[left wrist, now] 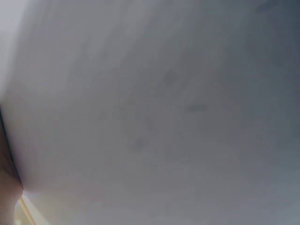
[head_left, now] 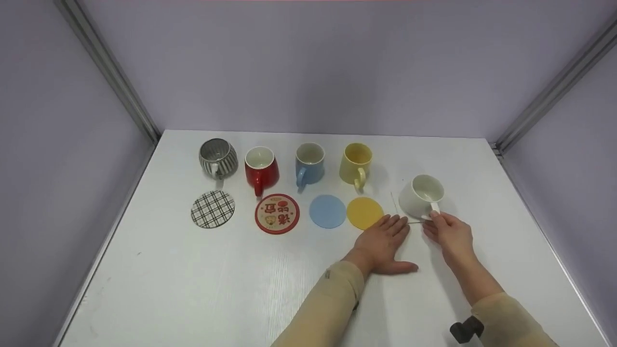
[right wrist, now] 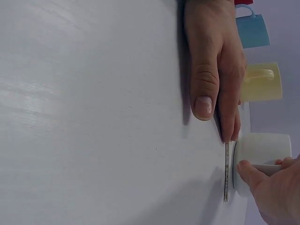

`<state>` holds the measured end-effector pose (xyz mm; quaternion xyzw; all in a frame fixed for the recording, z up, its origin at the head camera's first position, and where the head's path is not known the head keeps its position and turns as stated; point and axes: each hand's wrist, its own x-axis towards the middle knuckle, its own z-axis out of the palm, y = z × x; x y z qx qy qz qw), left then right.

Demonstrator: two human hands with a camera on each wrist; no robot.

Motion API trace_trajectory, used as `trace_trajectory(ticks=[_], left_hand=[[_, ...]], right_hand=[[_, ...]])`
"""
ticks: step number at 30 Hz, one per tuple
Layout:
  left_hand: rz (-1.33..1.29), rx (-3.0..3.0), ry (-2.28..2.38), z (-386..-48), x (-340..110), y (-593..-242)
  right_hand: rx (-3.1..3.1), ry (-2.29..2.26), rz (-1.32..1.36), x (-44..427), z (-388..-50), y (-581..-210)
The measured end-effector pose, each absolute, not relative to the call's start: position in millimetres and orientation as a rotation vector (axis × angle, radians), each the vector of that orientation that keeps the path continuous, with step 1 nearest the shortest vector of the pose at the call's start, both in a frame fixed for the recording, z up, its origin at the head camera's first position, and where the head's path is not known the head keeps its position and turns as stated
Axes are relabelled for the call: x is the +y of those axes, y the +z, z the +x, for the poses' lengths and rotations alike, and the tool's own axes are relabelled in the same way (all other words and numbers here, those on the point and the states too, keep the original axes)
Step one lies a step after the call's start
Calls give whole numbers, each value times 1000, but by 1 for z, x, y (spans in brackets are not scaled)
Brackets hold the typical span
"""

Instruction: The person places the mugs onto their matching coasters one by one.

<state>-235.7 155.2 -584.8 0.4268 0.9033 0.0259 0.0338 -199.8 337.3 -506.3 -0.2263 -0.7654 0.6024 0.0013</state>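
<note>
My right hand (head_left: 452, 236) grips the handle of a white mug (head_left: 418, 198), with the thumb on top of the handle. Under or just behind the mug lies a thin, flat white piece, its straight front edge (right wrist: 227, 173) showing in the right wrist view. Whether the mug's base touches it I cannot tell. My left hand (head_left: 384, 243) lies palm down on the table with straight fingers, and its fingertips reach the left end of that edge. Close to those fingers is a round yellow coaster (head_left: 364, 212). The left wrist view shows mostly blurred pale surface.
Along the back stand a grey striped mug (head_left: 226, 161), a red mug (head_left: 262, 177), a blue mug (head_left: 313, 172) and a yellow mug (head_left: 354, 168). Before them lie a checked coaster (head_left: 212, 209), a red patterned coaster (head_left: 277, 214) and a blue coaster (head_left: 328, 211). Walls surround the white table.
</note>
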Motion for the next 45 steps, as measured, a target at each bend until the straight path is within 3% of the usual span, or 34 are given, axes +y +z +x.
trace_trajectory(ticks=[45], left_hand=[[1311,2774,93,-236,156,-587]], right_hand=[[-2513,1835,-674,335,-198,-502]])
